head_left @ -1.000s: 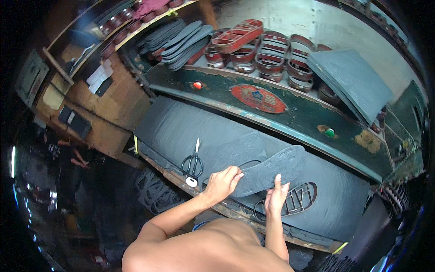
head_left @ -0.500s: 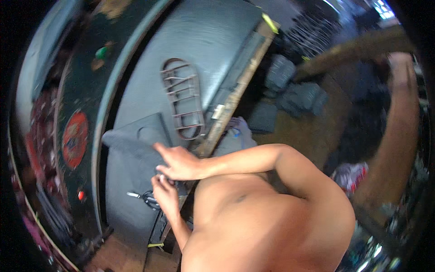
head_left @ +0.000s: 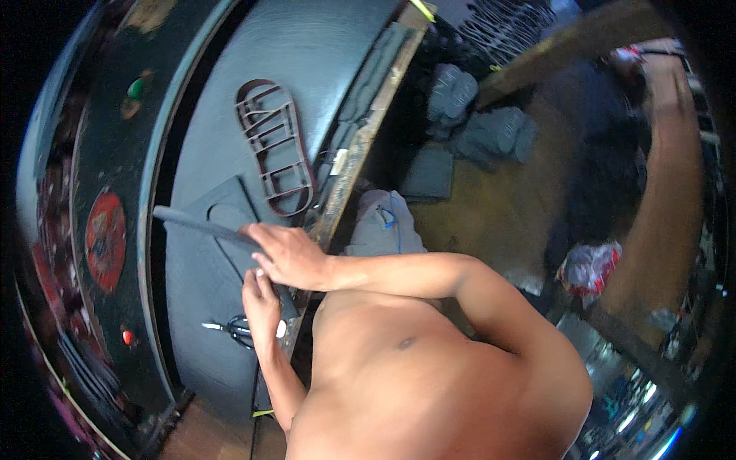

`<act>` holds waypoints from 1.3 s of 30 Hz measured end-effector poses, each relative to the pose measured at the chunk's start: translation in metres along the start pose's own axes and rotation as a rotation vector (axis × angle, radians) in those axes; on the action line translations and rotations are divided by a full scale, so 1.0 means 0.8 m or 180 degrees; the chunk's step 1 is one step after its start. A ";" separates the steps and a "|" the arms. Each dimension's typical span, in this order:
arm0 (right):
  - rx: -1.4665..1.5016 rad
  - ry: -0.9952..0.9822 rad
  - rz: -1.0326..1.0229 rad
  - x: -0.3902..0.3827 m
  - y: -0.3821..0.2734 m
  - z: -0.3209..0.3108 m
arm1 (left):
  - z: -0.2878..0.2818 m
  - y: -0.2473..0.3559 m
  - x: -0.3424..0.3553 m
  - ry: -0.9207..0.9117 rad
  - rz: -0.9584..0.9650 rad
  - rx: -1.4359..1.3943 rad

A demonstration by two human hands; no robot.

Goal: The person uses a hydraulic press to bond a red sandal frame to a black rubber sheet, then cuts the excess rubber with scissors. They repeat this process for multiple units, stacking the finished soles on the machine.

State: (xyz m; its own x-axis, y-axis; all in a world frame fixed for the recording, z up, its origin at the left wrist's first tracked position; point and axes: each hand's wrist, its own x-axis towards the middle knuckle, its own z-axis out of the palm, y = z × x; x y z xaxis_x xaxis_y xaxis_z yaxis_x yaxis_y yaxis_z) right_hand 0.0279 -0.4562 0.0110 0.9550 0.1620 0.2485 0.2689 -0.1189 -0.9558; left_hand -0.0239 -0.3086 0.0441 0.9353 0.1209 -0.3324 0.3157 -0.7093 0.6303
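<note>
Head view: right hand [head_left: 288,257] grips thin matte sole [head_left: 198,225]; left hand [head_left: 263,307] curled, grip unclear; oblong ribbed metal frame [head_left: 277,144] beyond right fingers; scissors [head_left: 229,328] near left.

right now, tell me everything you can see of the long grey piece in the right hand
The long grey piece is slim and looks like matt rubber or foam. It shows almost edge-on, so its faces and full outline are unclear. The right hand holds its near end, partly hiding it; the far end points toward the green machine. In this view it crosses the dark sheet; contact with that, or with the left hand, is uncertain.
</note>
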 end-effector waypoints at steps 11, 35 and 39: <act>-0.0334 -0.0035 0.0328 0.051 -0.054 0.009 | -0.040 0.011 -0.020 -0.0389 -0.0596 -0.3056; 0.1418 -0.1569 0.1222 0.077 0.011 0.049 | 0.011 -0.019 -0.073 0.1015 -0.0124 -0.3132; 0.2162 -0.1931 0.1934 0.097 0.041 0.037 | -0.035 0.000 -0.047 0.2703 0.0233 -0.1558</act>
State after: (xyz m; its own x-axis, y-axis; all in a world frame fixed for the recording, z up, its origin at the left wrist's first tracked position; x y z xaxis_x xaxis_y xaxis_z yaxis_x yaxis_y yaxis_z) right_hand 0.1073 -0.4184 -0.0058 0.6343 0.7367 -0.2345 -0.5293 0.1927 -0.8263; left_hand -0.0548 -0.2936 0.0761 0.6985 0.6831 0.2132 0.1043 -0.3920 0.9140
